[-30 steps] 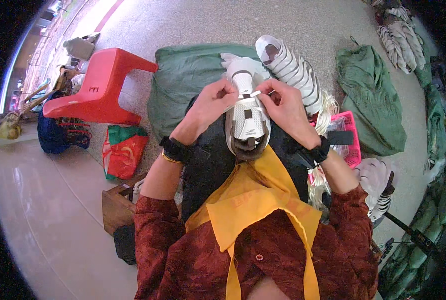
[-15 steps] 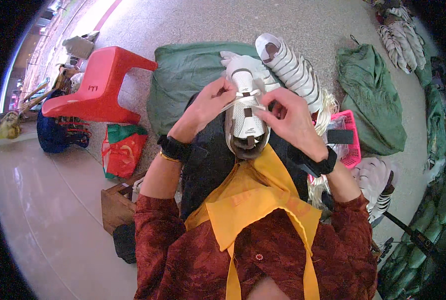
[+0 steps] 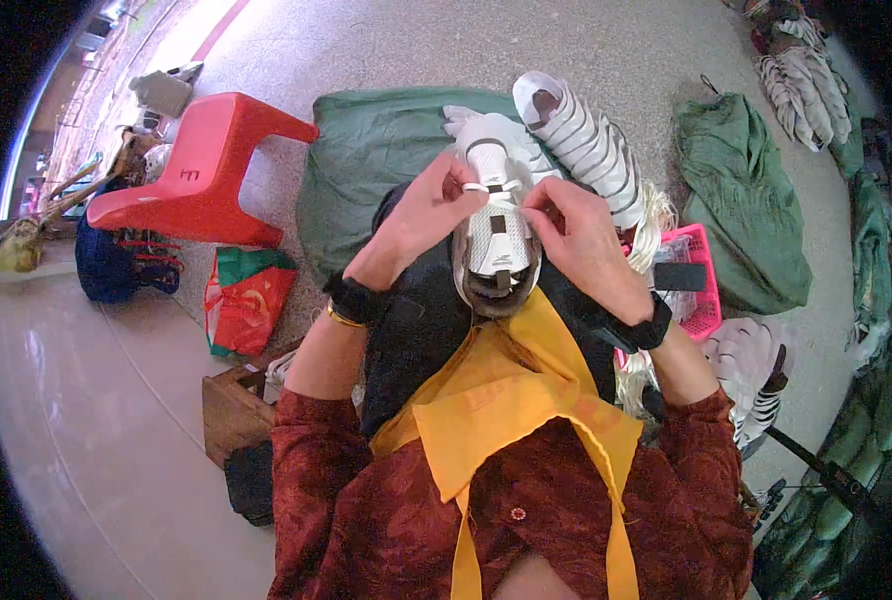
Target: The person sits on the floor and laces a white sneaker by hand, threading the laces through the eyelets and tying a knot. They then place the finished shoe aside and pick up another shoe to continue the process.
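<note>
Your left hand (image 3: 428, 212) and right hand (image 3: 578, 232) pinch the white lace (image 3: 490, 187) on the white shoe (image 3: 494, 235), fingers closed.

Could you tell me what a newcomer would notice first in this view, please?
At centre, the left hand and right hand pinch a white lace at the top of a white shoe held on the lap. Behind it, a row of white shoes lies on a green sack. A red plastic stool stands at upper left.

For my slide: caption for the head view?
Both hands, left hand and right hand, pinch a lace on a white shoe.
</note>
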A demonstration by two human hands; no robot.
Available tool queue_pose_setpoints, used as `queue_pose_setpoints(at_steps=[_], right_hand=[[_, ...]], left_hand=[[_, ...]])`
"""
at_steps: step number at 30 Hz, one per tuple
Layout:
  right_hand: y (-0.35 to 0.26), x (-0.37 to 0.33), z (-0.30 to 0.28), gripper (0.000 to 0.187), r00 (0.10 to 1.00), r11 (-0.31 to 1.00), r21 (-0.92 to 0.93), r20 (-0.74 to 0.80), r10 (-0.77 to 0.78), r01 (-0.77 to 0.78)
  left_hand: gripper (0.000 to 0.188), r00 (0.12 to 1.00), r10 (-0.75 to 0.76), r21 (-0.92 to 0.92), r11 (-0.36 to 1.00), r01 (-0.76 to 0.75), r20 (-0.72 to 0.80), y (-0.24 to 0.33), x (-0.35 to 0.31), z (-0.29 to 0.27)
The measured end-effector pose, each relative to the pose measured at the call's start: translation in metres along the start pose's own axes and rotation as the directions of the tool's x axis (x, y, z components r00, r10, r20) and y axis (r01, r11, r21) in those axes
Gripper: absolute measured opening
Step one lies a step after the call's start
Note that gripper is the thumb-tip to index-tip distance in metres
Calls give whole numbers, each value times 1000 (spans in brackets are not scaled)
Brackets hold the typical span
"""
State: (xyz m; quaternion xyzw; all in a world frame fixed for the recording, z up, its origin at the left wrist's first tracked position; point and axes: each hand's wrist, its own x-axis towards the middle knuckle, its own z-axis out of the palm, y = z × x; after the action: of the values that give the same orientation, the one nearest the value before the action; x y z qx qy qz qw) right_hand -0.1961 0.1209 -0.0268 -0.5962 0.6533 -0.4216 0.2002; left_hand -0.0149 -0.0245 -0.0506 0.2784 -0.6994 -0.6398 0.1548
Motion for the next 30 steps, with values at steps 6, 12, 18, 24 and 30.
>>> queue_pose_setpoints(at_steps=[6,12,18,24,30], right_hand=[[-3,-1,-2,11,999,998,47,15,42,-42],[7,-16,-19,7,993,995,21,58,99,-101],[9,-29,-24,9,984,981,93,81,162,-169],[12,-26,-14,10,989,986,77,10,149,-149],[11,-29,-15,10,989,986,71,4,150,-150]], left_hand=[[28,982,51,118,993,-30,-180,-5,-7,16],[29,977,44,121,992,-19,-210,-8,-7,13],[22,986,17,187,982,14,-166,6,-10,12],[17,993,-9,2,1000,9,-115,12,-15,12],[16,990,34,-167,984,-58,-140,23,-35,14]])
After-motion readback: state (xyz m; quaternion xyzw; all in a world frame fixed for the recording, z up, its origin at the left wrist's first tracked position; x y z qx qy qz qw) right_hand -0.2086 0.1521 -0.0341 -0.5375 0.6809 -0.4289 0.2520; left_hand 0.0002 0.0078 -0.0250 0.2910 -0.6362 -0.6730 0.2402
